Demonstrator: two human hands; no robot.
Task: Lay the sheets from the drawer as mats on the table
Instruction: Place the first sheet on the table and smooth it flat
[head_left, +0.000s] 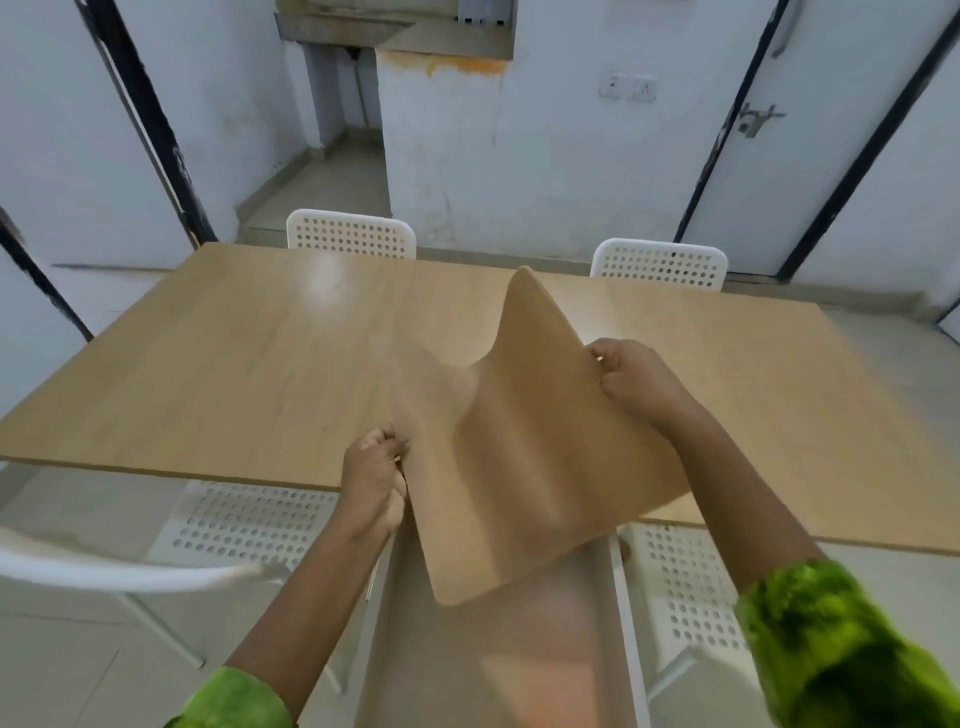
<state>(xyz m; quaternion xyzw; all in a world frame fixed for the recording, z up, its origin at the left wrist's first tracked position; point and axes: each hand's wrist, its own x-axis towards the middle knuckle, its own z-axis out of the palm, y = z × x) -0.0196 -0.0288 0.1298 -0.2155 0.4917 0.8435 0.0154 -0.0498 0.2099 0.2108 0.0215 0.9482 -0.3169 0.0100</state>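
A tan, flexible sheet (524, 467) hangs in the air over the near edge of the wooden table (249, 364), rippled and blurred, with its far corner curling upward. My left hand (375, 478) pinches its left edge just above the table's front edge. My right hand (631, 376) grips its right edge, higher and farther over the table. Below the sheet, an open drawer (498, 670) sticks out from under the table toward me; I cannot tell what lies in it.
Two white perforated chairs (351, 235) (658, 264) stand at the table's far side. Two more chairs (244, 519) (685, 587) flank the drawer on my side. White doors and walls close in the room beyond.
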